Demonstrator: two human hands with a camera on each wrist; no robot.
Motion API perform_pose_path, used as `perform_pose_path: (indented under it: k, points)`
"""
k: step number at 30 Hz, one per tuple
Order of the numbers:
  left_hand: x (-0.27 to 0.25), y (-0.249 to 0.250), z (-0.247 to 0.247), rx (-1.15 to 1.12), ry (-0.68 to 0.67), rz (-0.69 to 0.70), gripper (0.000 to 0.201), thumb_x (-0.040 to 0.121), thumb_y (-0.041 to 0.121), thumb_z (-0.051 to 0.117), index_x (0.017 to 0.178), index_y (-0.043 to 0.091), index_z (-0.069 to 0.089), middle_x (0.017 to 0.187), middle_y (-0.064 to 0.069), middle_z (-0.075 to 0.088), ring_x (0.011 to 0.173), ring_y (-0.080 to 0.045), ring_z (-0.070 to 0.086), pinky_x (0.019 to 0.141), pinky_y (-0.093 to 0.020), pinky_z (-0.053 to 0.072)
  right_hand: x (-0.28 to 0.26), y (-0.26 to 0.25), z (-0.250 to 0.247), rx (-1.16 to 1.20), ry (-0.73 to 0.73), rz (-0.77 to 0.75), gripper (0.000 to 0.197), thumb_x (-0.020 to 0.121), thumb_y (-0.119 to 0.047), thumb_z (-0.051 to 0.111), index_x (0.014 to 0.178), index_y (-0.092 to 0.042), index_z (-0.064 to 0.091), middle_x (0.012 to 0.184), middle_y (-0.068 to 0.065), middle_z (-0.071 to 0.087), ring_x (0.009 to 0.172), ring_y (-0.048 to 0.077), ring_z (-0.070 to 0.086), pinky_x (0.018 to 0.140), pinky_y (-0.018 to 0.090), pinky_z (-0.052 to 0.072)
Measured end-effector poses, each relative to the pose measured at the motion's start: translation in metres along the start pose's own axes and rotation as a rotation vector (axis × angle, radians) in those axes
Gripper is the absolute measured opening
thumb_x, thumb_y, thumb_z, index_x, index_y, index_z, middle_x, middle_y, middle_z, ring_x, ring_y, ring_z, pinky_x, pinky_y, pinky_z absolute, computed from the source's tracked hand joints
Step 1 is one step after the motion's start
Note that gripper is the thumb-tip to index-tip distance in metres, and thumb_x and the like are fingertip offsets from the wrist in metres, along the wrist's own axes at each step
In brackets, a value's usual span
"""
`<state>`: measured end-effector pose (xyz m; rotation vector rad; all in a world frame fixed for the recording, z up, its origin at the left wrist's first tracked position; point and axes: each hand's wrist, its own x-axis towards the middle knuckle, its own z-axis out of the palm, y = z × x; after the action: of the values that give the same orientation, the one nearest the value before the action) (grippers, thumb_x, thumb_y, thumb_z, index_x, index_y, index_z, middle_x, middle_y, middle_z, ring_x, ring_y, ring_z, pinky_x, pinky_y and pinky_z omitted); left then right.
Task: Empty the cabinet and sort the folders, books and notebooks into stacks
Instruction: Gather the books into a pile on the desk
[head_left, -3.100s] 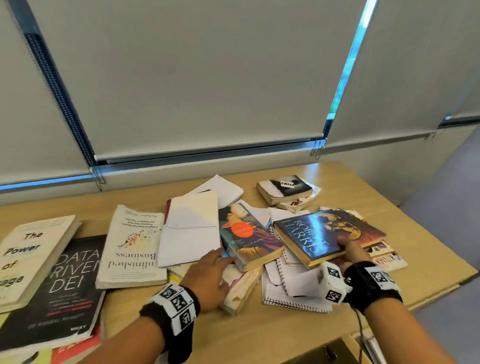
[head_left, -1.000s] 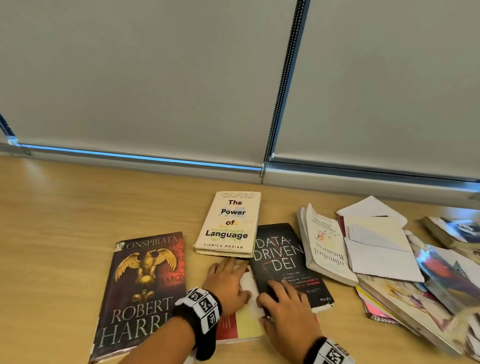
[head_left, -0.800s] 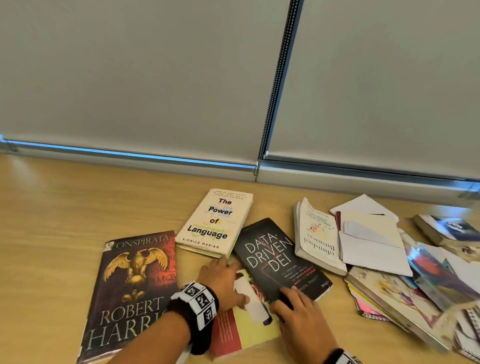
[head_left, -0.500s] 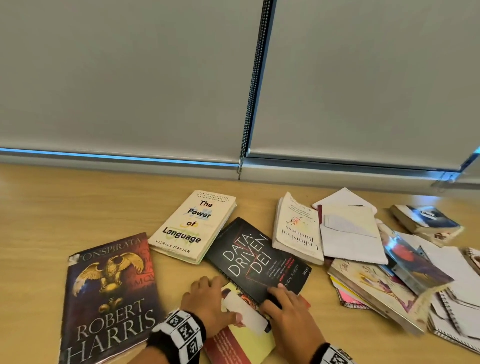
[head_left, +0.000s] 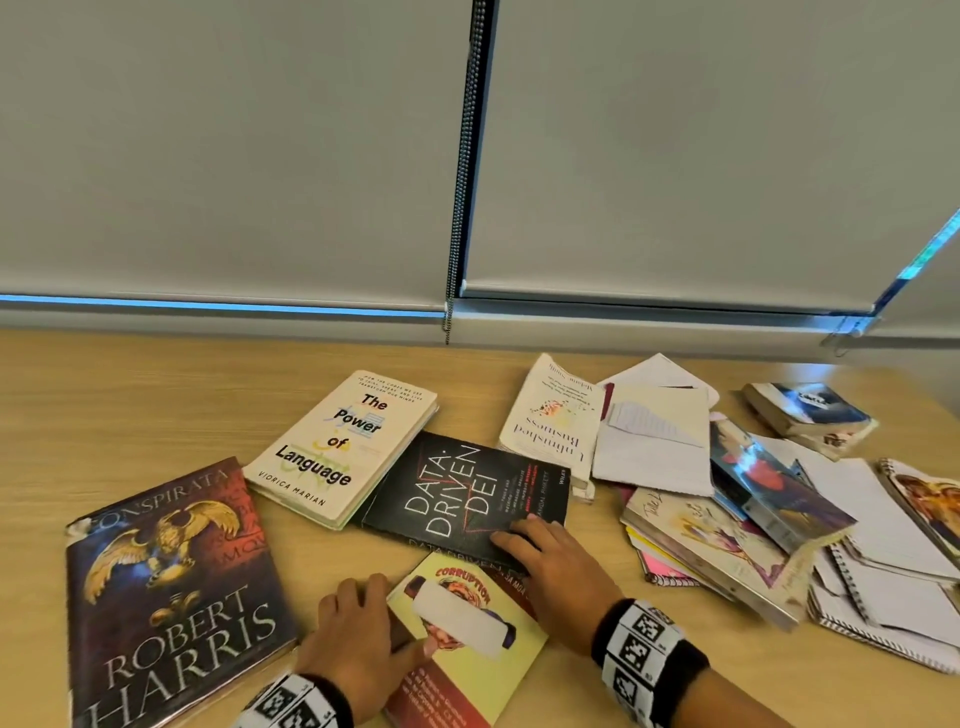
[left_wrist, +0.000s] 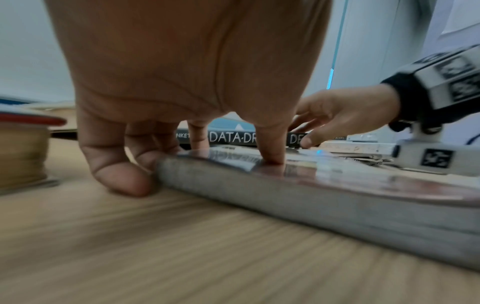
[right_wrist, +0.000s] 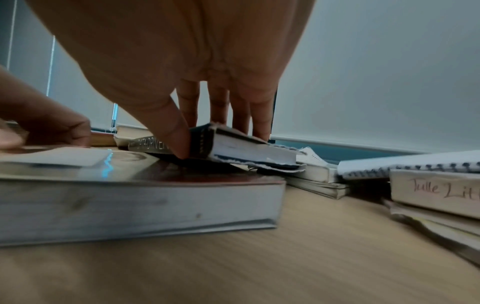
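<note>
The yellow "Corruption" book (head_left: 467, 639) is pinned nearest by the left hand (head_left: 358, 639), thumb on the cover and fingers curled at its edge, probably as an anchor. The "Data-Driven DEI" book (head_left: 467, 488), overlapping it, is pinched at its near corner by the right hand (head_left: 556, 566) (presumably to be slid off). Bare desk (head_left: 130, 395) is available far-left.
</note>
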<state>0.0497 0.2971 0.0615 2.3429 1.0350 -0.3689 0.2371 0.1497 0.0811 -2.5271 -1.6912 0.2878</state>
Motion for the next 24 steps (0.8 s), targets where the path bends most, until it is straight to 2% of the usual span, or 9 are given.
perform_pose_path:
  k: [3, 5, 7, 8, 10, 14, 17, 20, 24]
  points:
    - [-0.007, 0.012, 0.005, 0.126, -0.015, -0.029, 0.113, 0.054, 0.090, 0.050, 0.143, 0.029, 0.016, 0.138, 0.000, 0.025, 0.128, -0.021, 0.028, 0.103, -0.039, 0.038, 0.007, 0.007, -0.004, -0.016, -0.042, -0.001, 0.059, 0.097, -0.016, 0.048, 0.149, -0.031, 0.026, 0.153, -0.002, 0.027, 0.146, 0.021, 0.016, 0.120, 0.033, 0.006]
    - [-0.014, 0.026, 0.013, 0.221, -0.011, -0.033, 0.136, 0.042, 0.101, 0.035, 0.151, 0.028, -0.003, 0.149, -0.004, 0.017, 0.135, -0.026, 0.022, 0.107, -0.043, 0.029, 0.010, 0.006, -0.004, -0.008, -0.043, 0.015, 0.057, 0.097, -0.019, 0.049, 0.149, -0.030, 0.027, 0.154, 0.000, 0.027, 0.147, 0.022, 0.016, 0.120, 0.036, 0.006]
    - [-0.018, 0.034, 0.022, 0.293, -0.009, -0.036, 0.147, 0.030, 0.107, 0.016, 0.152, 0.030, -0.011, 0.154, -0.009, 0.013, 0.138, -0.030, 0.020, 0.111, -0.049, 0.016, 0.006, 0.003, -0.001, 0.048, 0.037, 0.100, 0.055, 0.097, -0.022, 0.049, 0.149, -0.027, 0.029, 0.154, 0.002, 0.029, 0.145, 0.023, 0.021, 0.120, 0.039, 0.012]
    - [-0.018, 0.034, 0.021, 0.303, -0.010, -0.033, 0.144, 0.033, 0.106, 0.017, 0.152, 0.029, -0.010, 0.154, -0.009, 0.015, 0.138, -0.031, 0.020, 0.111, -0.050, 0.014, 0.000, 0.003, 0.003, 0.107, 0.097, 0.182, 0.055, 0.097, -0.024, 0.049, 0.148, -0.026, 0.030, 0.151, 0.002, 0.033, 0.142, 0.022, 0.028, 0.119, 0.037, 0.021]
    - [-0.016, 0.029, 0.015, 0.239, -0.012, -0.015, 0.123, 0.057, 0.095, 0.036, 0.153, 0.029, -0.005, 0.149, -0.004, 0.020, 0.135, -0.027, 0.023, 0.110, -0.044, 0.022, -0.021, 0.004, 0.010, 0.227, 0.160, 0.369, 0.059, 0.094, -0.033, 0.053, 0.148, -0.027, 0.028, 0.142, -0.003, 0.039, 0.128, 0.013, 0.040, 0.109, 0.028, 0.038]
    - [-0.011, 0.024, 0.006, 0.056, 0.000, 0.022, 0.093, 0.079, 0.067, 0.051, 0.151, 0.028, 0.008, 0.139, 0.000, 0.030, 0.128, -0.022, 0.030, 0.104, -0.036, 0.038, -0.052, 0.005, 0.028, 0.582, 0.001, 0.617, 0.077, 0.087, -0.044, 0.061, 0.149, -0.026, 0.021, 0.135, -0.006, 0.050, 0.116, 0.010, 0.053, 0.098, 0.025, 0.047]
    - [-0.011, 0.033, 0.005, -0.038, -0.065, 0.008, 0.079, 0.081, 0.060, 0.054, 0.145, 0.028, 0.021, 0.133, -0.001, 0.035, 0.126, -0.023, 0.034, 0.102, -0.035, 0.040, -0.053, -0.005, 0.039, 0.754, -0.073, 0.633, 0.083, 0.084, -0.042, 0.066, 0.149, -0.024, 0.018, 0.122, -0.012, 0.059, 0.102, 0.007, 0.058, 0.092, 0.016, 0.046]
    - [-0.007, 0.036, 0.008, -0.194, -0.165, -0.033, 0.068, 0.076, 0.059, 0.061, 0.132, 0.032, 0.033, 0.123, 0.002, 0.043, 0.119, -0.019, 0.045, 0.102, -0.031, 0.041, -0.056, -0.009, 0.042, 0.805, -0.075, 0.690, 0.090, 0.079, -0.045, 0.070, 0.149, -0.030, 0.014, 0.125, -0.009, 0.058, 0.107, 0.011, 0.060, 0.098, 0.027, 0.049]
    - [0.000, 0.037, 0.020, -0.407, -0.359, -0.029, 0.067, 0.072, 0.060, 0.062, 0.128, 0.028, 0.047, 0.126, 0.013, 0.058, 0.111, -0.007, 0.055, 0.101, -0.024, 0.042, -0.068, -0.003, 0.031, 0.855, -0.075, 0.769, 0.073, 0.084, -0.039, 0.066, 0.141, -0.033, 0.022, 0.107, -0.012, 0.066, 0.092, 0.006, 0.064, 0.081, 0.017, 0.049]
